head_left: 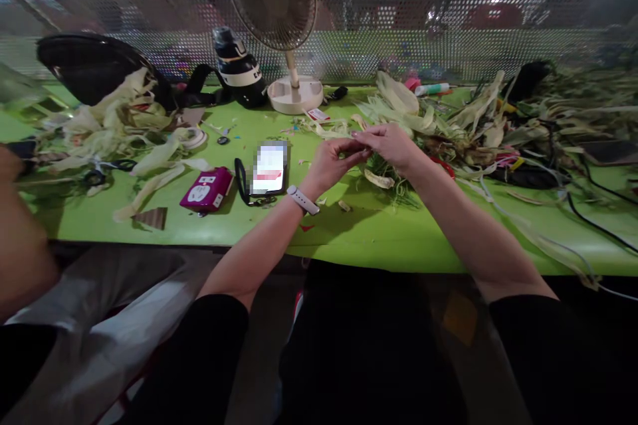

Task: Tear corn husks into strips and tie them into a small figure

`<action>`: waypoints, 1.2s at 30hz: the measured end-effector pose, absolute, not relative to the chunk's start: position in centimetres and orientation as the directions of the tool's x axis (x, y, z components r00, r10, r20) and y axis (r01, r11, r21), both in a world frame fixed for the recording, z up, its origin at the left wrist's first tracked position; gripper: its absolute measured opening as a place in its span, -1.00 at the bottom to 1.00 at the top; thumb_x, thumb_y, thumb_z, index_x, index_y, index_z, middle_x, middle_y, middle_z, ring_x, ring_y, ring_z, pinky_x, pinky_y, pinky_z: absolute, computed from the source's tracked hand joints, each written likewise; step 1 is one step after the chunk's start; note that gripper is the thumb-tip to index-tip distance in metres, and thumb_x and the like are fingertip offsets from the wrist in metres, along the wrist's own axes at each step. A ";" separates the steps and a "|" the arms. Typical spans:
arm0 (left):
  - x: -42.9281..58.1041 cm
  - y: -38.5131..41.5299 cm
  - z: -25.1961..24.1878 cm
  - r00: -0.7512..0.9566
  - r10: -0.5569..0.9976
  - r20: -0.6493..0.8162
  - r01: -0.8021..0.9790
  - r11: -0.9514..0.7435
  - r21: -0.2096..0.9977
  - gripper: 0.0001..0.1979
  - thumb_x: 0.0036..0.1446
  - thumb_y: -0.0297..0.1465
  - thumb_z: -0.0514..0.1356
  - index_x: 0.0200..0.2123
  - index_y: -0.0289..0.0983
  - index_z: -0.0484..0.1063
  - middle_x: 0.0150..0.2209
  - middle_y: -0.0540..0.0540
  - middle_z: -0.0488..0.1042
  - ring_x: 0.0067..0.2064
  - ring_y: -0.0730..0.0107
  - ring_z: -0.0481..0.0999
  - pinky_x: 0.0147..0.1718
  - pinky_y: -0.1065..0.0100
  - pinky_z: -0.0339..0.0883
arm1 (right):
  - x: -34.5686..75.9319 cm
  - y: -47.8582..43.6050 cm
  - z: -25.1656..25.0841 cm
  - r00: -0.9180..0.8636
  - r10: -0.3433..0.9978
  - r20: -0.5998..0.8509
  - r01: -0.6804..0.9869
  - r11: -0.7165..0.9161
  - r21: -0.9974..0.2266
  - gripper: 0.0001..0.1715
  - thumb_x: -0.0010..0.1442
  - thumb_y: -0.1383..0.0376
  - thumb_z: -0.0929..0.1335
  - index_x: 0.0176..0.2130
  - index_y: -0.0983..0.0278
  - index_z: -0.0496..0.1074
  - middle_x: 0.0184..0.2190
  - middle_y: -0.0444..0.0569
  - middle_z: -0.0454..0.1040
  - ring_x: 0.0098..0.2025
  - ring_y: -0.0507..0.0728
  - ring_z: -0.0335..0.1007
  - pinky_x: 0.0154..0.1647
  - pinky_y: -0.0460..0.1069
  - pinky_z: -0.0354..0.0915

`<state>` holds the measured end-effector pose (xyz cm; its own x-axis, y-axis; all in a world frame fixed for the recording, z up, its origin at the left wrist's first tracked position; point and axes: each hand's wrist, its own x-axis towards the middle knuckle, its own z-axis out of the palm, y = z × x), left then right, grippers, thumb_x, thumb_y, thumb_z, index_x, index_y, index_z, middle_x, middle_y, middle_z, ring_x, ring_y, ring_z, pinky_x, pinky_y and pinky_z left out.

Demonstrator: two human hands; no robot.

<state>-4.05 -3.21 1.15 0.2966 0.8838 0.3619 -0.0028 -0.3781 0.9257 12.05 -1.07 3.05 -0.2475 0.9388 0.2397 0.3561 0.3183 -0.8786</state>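
Observation:
My left hand, with a pale watch on its wrist, and my right hand meet above the green table. Both have their fingers pinched together on a thin pale strip of corn husk held between them. Under the hands lie a small bunch of green stems and a curled husk piece. A heap of corn husks lies just beyond my right hand.
A phone and a magenta box lie left of my hands. A desk fan, a bottle and a black bag stand at the back. Husk piles and cables cover both sides. Another person's arm is at far left.

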 end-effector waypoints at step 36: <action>-4.2 -3.5 1.4 0.329 0.863 0.383 0.132 -0.443 0.887 -0.90 0.04 -0.36 0.43 -0.45 -0.22 0.61 -0.43 -0.04 0.57 -0.33 0.41 0.48 -0.23 0.33 0.31 | 10.2 -1.2 2.3 -0.017 0.916 0.401 0.146 0.399 -0.905 -0.64 0.29 -0.05 0.39 -0.21 0.17 0.35 -0.38 -0.10 0.51 -0.23 0.11 0.55 -0.16 0.06 0.48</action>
<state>-4.23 -3.49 1.43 0.3294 0.8631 0.3828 0.1317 -0.4434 0.8866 10.19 -1.16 2.32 -0.0170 0.9160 0.4009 0.1460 0.3989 -0.9053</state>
